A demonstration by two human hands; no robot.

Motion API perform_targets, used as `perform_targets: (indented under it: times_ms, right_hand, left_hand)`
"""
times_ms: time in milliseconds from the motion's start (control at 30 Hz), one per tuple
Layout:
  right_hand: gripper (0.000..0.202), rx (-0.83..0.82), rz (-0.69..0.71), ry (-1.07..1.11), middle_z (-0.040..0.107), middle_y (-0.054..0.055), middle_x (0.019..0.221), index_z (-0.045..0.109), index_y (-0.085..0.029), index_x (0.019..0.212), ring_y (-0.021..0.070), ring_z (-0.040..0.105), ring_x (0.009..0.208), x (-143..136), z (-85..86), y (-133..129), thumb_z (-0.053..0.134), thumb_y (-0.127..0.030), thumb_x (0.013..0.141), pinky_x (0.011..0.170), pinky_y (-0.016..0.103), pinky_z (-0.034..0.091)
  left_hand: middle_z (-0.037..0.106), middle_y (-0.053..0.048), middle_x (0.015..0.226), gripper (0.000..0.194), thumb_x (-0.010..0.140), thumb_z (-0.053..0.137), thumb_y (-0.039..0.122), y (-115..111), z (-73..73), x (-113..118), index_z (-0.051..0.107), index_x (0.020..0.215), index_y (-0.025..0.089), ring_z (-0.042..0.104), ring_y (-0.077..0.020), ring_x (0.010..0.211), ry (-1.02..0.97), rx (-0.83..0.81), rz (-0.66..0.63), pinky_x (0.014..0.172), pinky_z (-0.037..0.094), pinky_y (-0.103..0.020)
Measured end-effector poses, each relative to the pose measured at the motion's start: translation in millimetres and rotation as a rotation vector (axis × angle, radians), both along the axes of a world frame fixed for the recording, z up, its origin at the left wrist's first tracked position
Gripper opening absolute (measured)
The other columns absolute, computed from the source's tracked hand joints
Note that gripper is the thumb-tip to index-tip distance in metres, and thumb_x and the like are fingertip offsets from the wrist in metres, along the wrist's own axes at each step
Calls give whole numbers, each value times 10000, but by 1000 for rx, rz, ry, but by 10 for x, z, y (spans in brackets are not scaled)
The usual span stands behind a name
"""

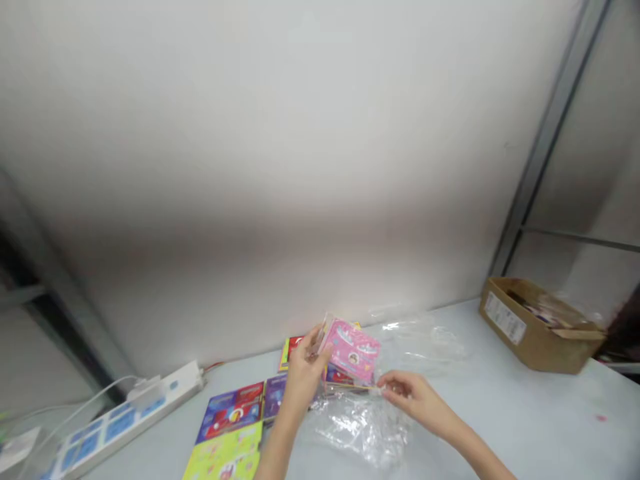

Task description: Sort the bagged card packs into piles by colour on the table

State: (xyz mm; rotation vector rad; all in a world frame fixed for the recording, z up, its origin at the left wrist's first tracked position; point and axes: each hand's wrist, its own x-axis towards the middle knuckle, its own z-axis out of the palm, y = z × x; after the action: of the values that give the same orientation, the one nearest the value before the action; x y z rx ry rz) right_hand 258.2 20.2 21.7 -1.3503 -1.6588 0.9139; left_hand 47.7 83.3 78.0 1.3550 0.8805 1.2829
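Note:
My left hand (309, 360) is closed on the left edge of a pink printed card pack (354, 350), which is tilted above the table and seems to be in clear wrapping. To its right, my right hand (403, 390) pinches at the pack's lower right corner, where a thin yellowish edge and a bit of clear plastic meet the fingertips; which of these it grips I cannot tell. Crumpled clear plastic bags (365, 430) lie under and in front of the hands. Colourful printed cards or booklets (235, 413) lie flat beside my left forearm, partly hidden by it.
More clear plastic (425, 340) lies behind my right hand. An open cardboard box (537, 333) with mixed contents stands at the right. A white power strip (133, 417) with a plugged-in cable lies at the left. A pale wall (320, 167) rises behind the table.

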Motion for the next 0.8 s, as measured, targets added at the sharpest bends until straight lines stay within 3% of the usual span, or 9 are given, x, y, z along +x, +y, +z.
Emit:
perform_targets:
  times_ms: [133,333,433,533,633,800]
  right_hand:
    - [295,-45,-35,189,628,28,701,635,-249,933,169,525,548,-23,42,65,525,-457,754,532,295,411]
    - [429,-49,-77,271,480,-15,507,605,-218,625,147,430,500,-165,221,56,487,-625,691,520,278,383]
    - [444,-63,-140,350,498,-3,535,547,-218,540,164,447,543,-224,264,65,543,-656,611,524,279,379]
    - [414,-83,-150,401,514,3,549,540,-231,541,175,458,549,-269,236,98,545,-636,629,532,289,380]
    - [398,-95,-160,428,494,-9,526,542,-233,566,172,459,532,-285,154,116,525,-620,655,559,297,393]
    - [361,-218,-160,516,473,-23,452,545,-229,566,141,414,444,-231,19,97,579,-577,652,467,275,345]
  left_hand:
    - [579,-102,1204,540,679,684,424,-45,8,21,551,1153,201,533,-265,1099,-47,-27,-54,917,432,-387]
    - [584,-66,1201,471,736,595,510,-117,71,38,596,1116,233,519,-266,1108,-36,-23,-56,935,404,-399]
    - [633,-46,1126,421,730,590,523,-167,123,54,649,1033,236,502,-255,1116,9,14,-23,967,362,-369]
    - [687,-46,990,412,723,587,534,-190,191,34,684,956,208,572,-253,981,40,36,9,896,411,-350]
    - [698,-49,912,451,729,566,558,-134,267,-138,687,939,178,602,-233,856,31,40,138,789,451,-329]
    - [654,-54,992,535,714,571,580,-34,445,-761,618,1073,186,585,-155,747,-64,50,495,632,435,-244]
